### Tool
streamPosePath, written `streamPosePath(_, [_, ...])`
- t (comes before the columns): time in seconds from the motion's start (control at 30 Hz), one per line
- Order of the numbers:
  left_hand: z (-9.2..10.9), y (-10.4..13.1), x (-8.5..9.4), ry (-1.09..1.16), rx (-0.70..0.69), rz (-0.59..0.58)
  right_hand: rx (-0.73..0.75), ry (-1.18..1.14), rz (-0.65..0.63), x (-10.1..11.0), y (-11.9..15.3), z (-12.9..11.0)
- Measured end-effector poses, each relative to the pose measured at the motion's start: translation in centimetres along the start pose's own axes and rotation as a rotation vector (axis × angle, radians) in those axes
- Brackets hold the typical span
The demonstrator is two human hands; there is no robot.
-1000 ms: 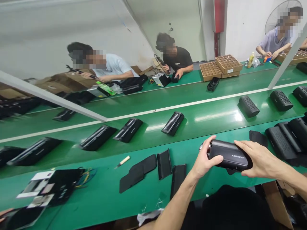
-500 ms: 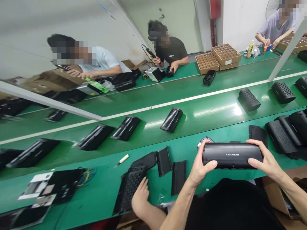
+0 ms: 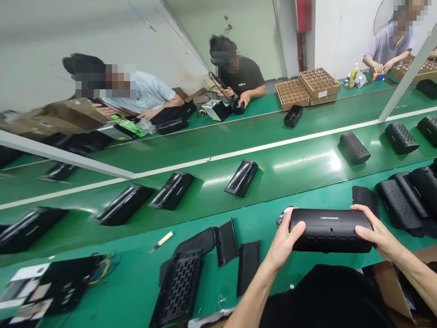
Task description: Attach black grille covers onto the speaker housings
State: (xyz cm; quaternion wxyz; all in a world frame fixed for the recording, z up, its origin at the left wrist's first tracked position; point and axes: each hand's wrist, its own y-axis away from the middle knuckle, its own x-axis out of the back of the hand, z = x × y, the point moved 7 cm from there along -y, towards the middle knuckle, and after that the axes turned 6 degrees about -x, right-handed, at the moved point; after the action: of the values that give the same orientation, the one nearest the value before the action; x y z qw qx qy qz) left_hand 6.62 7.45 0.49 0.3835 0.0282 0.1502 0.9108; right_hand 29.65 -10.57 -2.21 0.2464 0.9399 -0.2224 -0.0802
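A black speaker housing [image 3: 331, 230] marked MERKURY is held level between both hands, its lettering upside down from where I look. My left hand [image 3: 282, 239] grips its left end, thumb on the front. At the right end, my right hand [image 3: 377, 230] is wrapped round it, thumb likewise on the front. Behind my left fingers a small rounded part [image 3: 282, 217] peeks out, mostly hidden. Black flat panels [image 3: 366, 200] lie on the table beyond my right hand.
Several black speakers [image 3: 241, 177] lie on the green conveyor [image 3: 290, 175]. More black speakers [image 3: 398, 200] crowd the table's right. To the left are a perforated panel [image 3: 180, 284], plain panels [image 3: 248, 266] and a pale-handled tool [image 3: 164, 240]. Co-workers [image 3: 239, 75] sit across, near divided cardboard trays [image 3: 319, 84].
The speaker housing has tilted in my hands, so more of its lower side shows. Another person's hand has left the perforated panel at the lower left. The view has shifted slightly.
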Motion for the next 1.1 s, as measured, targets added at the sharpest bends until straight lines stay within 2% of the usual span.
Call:
streamPosePath(0.07, [2.1, -0.5, 0.3, -0.092, -0.045, -0.089, -0.090, -0.138, -0.037, -0.6, -0.5, 0.4])
streamPosePath(0.17, [4.9, -1.6, 1.1, -0.119, -0.125, -0.071, -0.151, -0.284, -0.101, -1.4, -1.1, 0.2])
streamPosePath(0.27, [5.6, -3.5, 1.6, -0.087, -0.143, -0.057, -0.132, -0.309, -0.111, -1.8, -1.8, -0.5])
streamPosePath(0.47, [3.2, -7.2, 3.0, 0.018, -0.017, -0.128, -0.150, -0.291, -0.042, -2.4, -3.9, -0.2])
streamPosePath(0.57, [2.4, -8.4, 3.3, 0.087, -0.031, -0.184, -0.202, -0.325, -0.058, -2.7, -5.1, 1.0])
streamPosePath(0.7, [1.5, -10.8, 3.9, 0.048, -0.078, -0.148, -0.233, -0.358, -0.039, -2.8, -7.4, 1.9])
streamPosePath(0.8, [0.9, -12.7, 4.6, -0.045, -0.070, -0.131, -0.238, -0.400, -0.056, -3.6, -9.7, 1.7])
streamPosePath(1.0, [-0.9, -17.7, 8.2, -0.188, -0.130, -0.125, -0.240, -0.457, -0.198, -5.7, -14.3, 2.2])
streamPosePath(1.1, [-2.4, -20.1, 9.2, -0.173, -0.115, -0.135, -0.232, -0.423, -0.133, -5.7, -16.0, 3.4])
